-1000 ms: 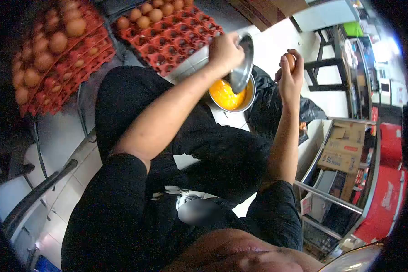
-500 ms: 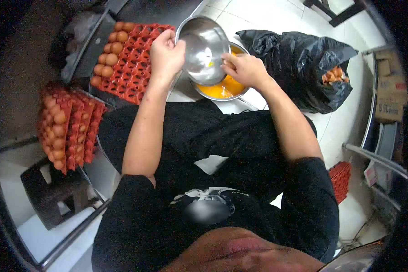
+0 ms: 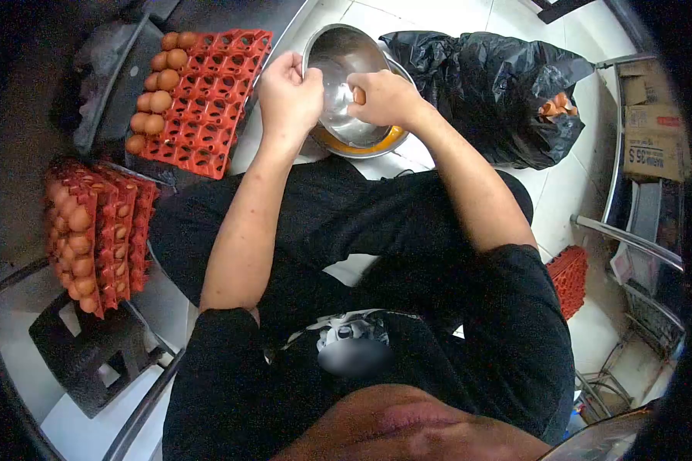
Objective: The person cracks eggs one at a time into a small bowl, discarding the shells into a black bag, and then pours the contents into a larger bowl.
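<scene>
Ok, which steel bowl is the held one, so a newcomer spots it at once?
Find the black plastic bag on the white floor; beside it two round steel bowls overlap. The held one is the upper, tilted bowl, its rim gripped by the left hand. Its inside shows bare metal; the lower bowl shows yellow egg.

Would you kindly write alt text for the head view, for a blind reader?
A person's left hand grips a shiny steel bowl by its rim while the right hand holds a brown egg over it, above a larger bowl of yolks.
</scene>
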The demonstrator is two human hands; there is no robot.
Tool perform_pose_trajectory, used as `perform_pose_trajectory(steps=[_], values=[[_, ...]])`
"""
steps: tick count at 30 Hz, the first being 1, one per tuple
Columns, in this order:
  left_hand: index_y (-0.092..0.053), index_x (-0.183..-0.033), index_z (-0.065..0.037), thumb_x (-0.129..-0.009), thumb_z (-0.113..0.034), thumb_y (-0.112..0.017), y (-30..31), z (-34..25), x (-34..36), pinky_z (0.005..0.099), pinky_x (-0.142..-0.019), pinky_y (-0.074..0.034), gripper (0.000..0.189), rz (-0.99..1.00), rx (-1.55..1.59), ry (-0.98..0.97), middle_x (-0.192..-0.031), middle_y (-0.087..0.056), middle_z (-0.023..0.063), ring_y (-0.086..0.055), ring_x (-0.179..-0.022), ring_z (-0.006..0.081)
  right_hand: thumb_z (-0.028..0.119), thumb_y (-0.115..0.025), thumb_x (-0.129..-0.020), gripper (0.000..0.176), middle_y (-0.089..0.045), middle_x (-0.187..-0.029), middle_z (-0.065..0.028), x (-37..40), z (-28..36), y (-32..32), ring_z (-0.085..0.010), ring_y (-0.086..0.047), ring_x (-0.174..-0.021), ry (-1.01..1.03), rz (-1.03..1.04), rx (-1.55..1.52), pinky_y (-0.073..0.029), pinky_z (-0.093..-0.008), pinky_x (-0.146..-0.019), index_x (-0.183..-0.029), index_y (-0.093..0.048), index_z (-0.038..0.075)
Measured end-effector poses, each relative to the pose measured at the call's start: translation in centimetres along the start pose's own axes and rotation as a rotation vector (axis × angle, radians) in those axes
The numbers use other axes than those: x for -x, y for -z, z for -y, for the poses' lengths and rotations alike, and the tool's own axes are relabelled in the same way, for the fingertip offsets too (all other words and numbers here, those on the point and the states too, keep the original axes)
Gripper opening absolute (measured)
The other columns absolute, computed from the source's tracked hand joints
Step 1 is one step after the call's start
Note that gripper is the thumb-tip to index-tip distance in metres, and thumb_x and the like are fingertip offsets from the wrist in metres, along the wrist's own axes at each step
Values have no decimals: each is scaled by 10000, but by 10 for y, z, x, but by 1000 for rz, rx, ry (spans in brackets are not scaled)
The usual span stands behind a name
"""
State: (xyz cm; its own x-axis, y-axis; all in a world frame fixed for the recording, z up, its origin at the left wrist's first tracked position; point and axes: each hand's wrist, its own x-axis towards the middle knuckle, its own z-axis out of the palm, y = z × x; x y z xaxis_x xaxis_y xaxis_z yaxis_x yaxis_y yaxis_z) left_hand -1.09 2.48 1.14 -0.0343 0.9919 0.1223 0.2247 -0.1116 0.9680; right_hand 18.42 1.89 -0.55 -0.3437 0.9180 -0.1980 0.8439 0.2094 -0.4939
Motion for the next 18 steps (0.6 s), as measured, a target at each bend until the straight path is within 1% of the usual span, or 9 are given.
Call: perform_pose_trajectory(steps=[4, 7, 9, 10, 12, 13, 15, 16, 18], values=[[-579, -844, -3, -872, 13, -615, -2, 0, 6, 230, -519, -330, 49, 25, -151, -9, -682, -527, -52, -445, -595, 20, 291, -730, -800, 319, -713, -866, -197, -4, -14, -9, -397, -714, -868, 113, -75, -66, -555, -463, -805, -993, -667, 46], [-580, -856, 11, -867, -3, -616, -9, 3, 9, 238, -546, -370, 41, 1, -96, -57, -685, -529, -44, -462, -621, 29, 296, -739, -794, 424, -722, -952, -212, -6, -22, -6, -408, -713, -889, 76, 66, -104, -549, -467, -827, -1134, -651, 60], [-582, -853, 15, -869, -15, -620, -10, 4, 9, 245, -557, -385, 51, -6, -113, -40, -678, -525, -39, -468, -628, 33, 295, -750, -808, 552, -715, -930, -183, -3, -22, -9, -332, -715, -858, 180, -69, -124, -557, -433, -807, -1276, -580, 56], [-584, -850, 19, -870, -27, -624, -11, 4, 9, 253, -567, -401, 64, -2, -139, -31, -672, -520, -34, -474, -636, 36, 295, -750, -808, 552, -715, -930, -183, -2, -19, -3, -332, -715, -858, 184, -62, -115, -557, -433, -807, -1276, -580, 56], [-582, -838, 16, -868, -35, -628, -11, 0, 11, 260, -559, -392, 76, -15, -146, -19, -664, -512, -31, -461, -629, 37, 272, -742, -855, 625, -656, -803, -101, 1, -10, 14, -195, -651, -676, -93, 221, -418, -536, -339, -599, -1371, -480, 33], [-580, -825, 14, -866, -44, -633, -11, -2, 12, 267, -551, -383, 88, -19, -160, -10, -657, -504, -28, -448, -622, 37, 272, -742, -855, 625, -656, -803, -101, 2, -9, 17, -195, -651, -676, -91, 226, -413, -536, -339, -599, -1371, -480, 33], [-582, -821, 13, -866, -51, -636, -10, -2, 13, 271, -542, -371, 95, -23, -175, -2, -650, -497, -29, -436, -613, 39, 236, -707, -908, 604, -563, -724, -19, 4, -9, 24, -60, -515, -550, -206, 329, -742, -386, -225, -422, -1399, -429, 20], [-584, -817, 13, -866, -59, -638, -9, -3, 14, 276, -533, -360, 102, -21, -193, 5, -643, -490, -29, -423, -605, 41, 201, -677, -928, 550, -535, -697, 16, 5, -4, 25, -21, -434, -486, -294, 300, -776, -263, -194, -363, -1385, -424, 30], [-585, -812, 9, -863, -61, -639, -10, 0, 14, 281, -524, -348, 102, -50, -196, -3, -634, -480, -33, -413, -597, 42, 280, -726, -906, 600, -539, -682, 5, -1, -10, 19, -35, -428, -465, -272, 260, -817, -276, -212, -361, -1340, -425, -3]])
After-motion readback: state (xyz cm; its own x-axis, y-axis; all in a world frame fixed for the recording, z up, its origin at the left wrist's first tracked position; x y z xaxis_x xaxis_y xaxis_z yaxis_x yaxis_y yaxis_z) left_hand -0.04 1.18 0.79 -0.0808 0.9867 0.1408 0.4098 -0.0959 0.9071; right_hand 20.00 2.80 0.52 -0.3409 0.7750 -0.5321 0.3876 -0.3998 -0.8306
